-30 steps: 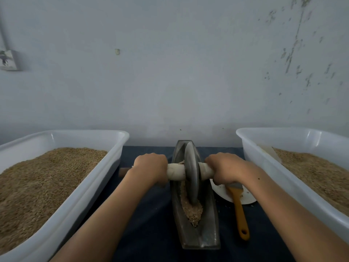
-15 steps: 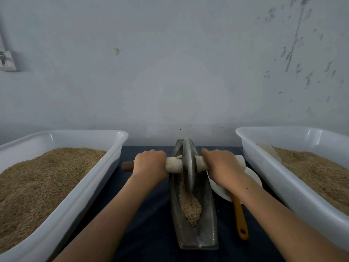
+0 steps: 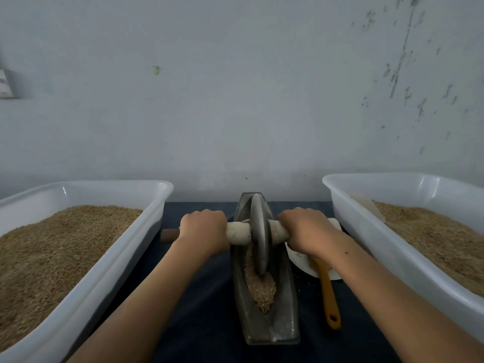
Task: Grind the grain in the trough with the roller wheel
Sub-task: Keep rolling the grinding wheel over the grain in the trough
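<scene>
A dark metal boat-shaped trough [image 3: 288,305] lies lengthwise on the dark cloth in front of me. Brown grain [image 3: 262,289] fills its groove toward the near end. The grey roller wheel [image 3: 259,231] stands upright in the groove, in the far half of the trough. A cloth-wrapped axle handle [image 3: 238,233] runs through it. My left hand [image 3: 203,231] grips the handle left of the wheel, and my right hand [image 3: 305,230] grips it on the right.
A white tub [image 3: 110,263] full of grain stands at the left, another white tub [image 3: 366,247] at the right. A white plate [image 3: 301,260] and a brush with an orange handle [image 3: 328,294] lie right of the trough. A wall rises close behind.
The wheel rolled away from me along the trough, from its middle toward the far end, with both hands on the handle. More grain shows in the near part of the groove.
</scene>
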Available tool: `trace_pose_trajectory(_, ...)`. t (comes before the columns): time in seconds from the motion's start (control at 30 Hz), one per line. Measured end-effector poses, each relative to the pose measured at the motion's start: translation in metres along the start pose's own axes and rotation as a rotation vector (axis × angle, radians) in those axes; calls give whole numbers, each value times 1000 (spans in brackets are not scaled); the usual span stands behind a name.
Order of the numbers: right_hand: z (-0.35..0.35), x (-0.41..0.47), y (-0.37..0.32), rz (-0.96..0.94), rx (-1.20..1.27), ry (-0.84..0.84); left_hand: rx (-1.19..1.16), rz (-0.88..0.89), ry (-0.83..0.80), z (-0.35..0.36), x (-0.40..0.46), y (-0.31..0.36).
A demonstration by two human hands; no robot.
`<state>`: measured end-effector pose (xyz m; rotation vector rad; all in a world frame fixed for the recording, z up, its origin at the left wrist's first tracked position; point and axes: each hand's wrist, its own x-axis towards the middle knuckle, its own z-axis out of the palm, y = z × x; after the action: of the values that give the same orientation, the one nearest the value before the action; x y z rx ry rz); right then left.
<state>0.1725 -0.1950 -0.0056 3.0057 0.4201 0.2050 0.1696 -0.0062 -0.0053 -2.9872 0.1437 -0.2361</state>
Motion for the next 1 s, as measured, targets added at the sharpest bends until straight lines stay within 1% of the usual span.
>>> trace_pose_trajectory(0.1, 9, 2, -4, 27, -31, 198, -1, -9, 107, 4, 0, 1)
trace_pose_trajectory(0.17, 11, 3, -5, 32, -36, 229, 3, 3, 140, 6, 1, 1)
trace_pose_trajectory(0.23, 9, 2, -4, 26, -32, 181, 3, 22, 129, 6, 1, -1)
trace_pose_trajectory(0.3, 3, -1, -3, 7, -19, 89, 9, 36, 81, 5, 1, -2)
trace_pose_trajectory(0.37, -3, -3, -1, -13, -11, 4, 6, 55, 2, 1, 0, -2)
trace_pose_trajectory(0.47, -13, -6, 1, -36, -7, -143, -34, 89, -172, -5, -1, -6)
trace_pose_trajectory(0.53, -15, -7, 1, -33, 7, -199, -44, 90, -222, -6, 0, -7)
trace_pose_trajectory(0.6, -13, -6, 1, -15, 2, -177, -25, 83, -183, -5, 1, -5)
trace_pose_trajectory(0.77, -1, -2, -7, 41, -29, 78, 0, 50, 64, 5, 4, -3)
trace_pose_trajectory(0.83, 3, -1, -9, 49, -39, 151, -12, 45, 134, 10, 5, -3)
trace_pose_trajectory(0.9, 3, -1, -8, 46, -41, 157, -5, 52, 152, 11, 6, -2)
trace_pose_trajectory(0.93, 2, -2, -7, 43, -42, 132, 3, 58, 134, 10, 7, -3)
trace_pose_trajectory(1.0, -3, -3, -5, 20, -56, 49, 3, 66, 46, 7, 8, -5)
